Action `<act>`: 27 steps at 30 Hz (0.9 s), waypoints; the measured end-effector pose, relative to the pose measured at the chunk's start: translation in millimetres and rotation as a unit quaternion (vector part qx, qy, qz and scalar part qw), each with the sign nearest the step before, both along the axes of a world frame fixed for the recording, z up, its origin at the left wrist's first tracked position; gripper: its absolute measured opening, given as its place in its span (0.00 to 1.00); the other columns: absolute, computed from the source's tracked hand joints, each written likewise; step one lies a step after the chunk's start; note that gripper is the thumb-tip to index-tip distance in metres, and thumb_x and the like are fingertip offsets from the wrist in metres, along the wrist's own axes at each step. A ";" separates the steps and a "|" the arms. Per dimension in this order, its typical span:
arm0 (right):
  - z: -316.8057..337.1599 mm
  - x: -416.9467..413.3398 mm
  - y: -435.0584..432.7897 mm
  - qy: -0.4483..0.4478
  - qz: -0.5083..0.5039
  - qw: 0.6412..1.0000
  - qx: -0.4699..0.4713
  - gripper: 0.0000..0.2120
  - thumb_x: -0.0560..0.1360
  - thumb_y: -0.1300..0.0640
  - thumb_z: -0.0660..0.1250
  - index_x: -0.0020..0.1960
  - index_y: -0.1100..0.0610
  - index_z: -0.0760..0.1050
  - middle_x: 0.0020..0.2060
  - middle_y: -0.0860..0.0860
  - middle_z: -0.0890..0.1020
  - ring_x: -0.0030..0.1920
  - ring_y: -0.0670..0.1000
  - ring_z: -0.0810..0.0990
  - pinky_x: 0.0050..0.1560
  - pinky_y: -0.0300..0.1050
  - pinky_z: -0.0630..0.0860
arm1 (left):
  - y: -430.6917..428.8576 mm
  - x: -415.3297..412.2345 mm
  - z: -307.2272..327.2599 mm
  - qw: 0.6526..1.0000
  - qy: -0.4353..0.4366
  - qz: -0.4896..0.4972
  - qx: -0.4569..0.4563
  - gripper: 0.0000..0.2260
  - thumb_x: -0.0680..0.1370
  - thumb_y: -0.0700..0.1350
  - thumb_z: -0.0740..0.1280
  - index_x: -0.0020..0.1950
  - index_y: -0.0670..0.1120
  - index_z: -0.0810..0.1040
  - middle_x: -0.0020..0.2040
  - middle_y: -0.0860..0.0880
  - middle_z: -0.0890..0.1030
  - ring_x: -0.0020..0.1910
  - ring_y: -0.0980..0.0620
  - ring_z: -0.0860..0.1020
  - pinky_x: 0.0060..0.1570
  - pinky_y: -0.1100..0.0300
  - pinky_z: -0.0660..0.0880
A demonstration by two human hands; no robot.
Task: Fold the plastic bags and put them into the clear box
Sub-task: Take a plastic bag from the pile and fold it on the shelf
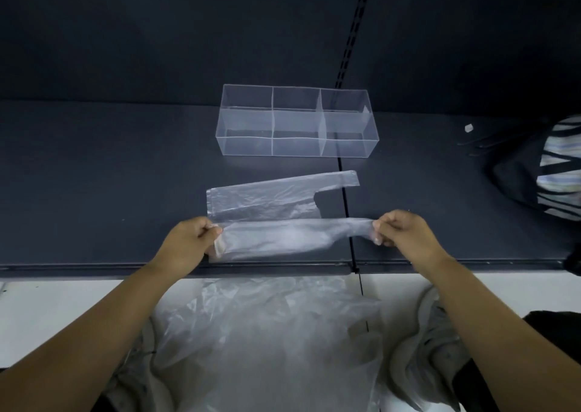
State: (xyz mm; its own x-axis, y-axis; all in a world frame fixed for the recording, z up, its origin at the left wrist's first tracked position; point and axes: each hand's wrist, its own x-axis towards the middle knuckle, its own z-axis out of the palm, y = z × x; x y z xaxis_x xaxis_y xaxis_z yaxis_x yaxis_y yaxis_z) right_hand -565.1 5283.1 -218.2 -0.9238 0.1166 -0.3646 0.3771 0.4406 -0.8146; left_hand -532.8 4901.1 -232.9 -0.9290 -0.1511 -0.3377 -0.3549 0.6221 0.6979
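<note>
The left hand is pinching the left end of the plastic bag, fingers curled tight on it. The right hand is pinching the right end the same way. They are holding the near edge up while the far half is lying flat on the dark shelf. The bag is looking thin, light, soft and slippery, so gripping both ends seems best. The clear box is sitting farther back, apart from the bag. More bags are lying heaped on the pale floor nearby.
</note>
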 end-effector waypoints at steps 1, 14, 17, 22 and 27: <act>3.8 -5.6 -0.2 0.003 -0.021 0.999 -0.038 0.06 0.75 0.66 0.68 0.40 0.61 0.75 0.30 0.55 0.80 0.29 0.47 0.76 0.35 0.38 0.74 | -1.0 -2.2 2.1 1.000 0.012 0.016 0.000 0.11 0.79 0.45 0.66 0.35 0.48 0.76 0.33 0.50 0.80 0.35 0.51 0.77 0.37 0.65 0.70; -22.2 -101.2 -34.9 0.054 -0.089 0.994 0.039 0.05 0.72 0.63 0.71 0.46 0.58 0.77 0.42 0.54 0.81 0.42 0.51 0.79 0.43 0.40 0.73 | -4.8 -64.4 -6.5 0.989 0.029 0.125 -0.070 0.16 0.77 0.53 0.68 0.36 0.42 0.80 0.31 0.47 0.78 0.33 0.49 0.75 0.32 0.61 0.68; -31.4 -105.7 -40.5 0.071 -0.092 0.991 0.064 0.04 0.72 0.61 0.72 0.43 0.57 0.76 0.40 0.52 0.81 0.41 0.50 0.78 0.38 0.35 0.71 | -2.5 -65.3 -9.9 0.986 0.035 0.132 -0.099 0.17 0.77 0.54 0.67 0.36 0.42 0.79 0.31 0.45 0.78 0.36 0.44 0.77 0.33 0.57 0.69; -38.6 -111.8 -50.5 0.095 -0.120 0.984 0.087 0.04 0.72 0.59 0.72 0.43 0.56 0.77 0.38 0.51 0.81 0.39 0.49 0.78 0.37 0.35 0.70 | 14.5 -56.5 -6.7 0.941 0.182 0.155 -0.239 0.07 0.76 0.44 0.68 0.50 0.41 0.80 0.52 0.39 0.77 0.51 0.36 0.74 0.49 0.45 0.71; -39.9 -112.5 -58.7 0.104 -0.120 0.981 0.109 0.04 0.72 0.59 0.72 0.44 0.57 0.77 0.38 0.51 0.80 0.40 0.50 0.78 0.41 0.41 0.72 | 46.8 -35.4 -24.7 0.924 0.268 -0.113 -0.249 0.15 0.80 0.41 0.60 0.65 0.39 0.76 0.66 0.39 0.74 0.66 0.40 0.72 0.69 0.47 0.65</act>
State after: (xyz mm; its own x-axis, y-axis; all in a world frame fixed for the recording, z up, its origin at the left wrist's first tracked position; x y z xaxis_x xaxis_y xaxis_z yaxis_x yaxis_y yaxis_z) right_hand -677.6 5224.3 -258.1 -0.9119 0.3942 -0.1141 0.3274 0.5313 -0.7813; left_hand -568.2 4947.9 -257.6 -0.9694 0.0544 0.2395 0.1369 0.9294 0.3427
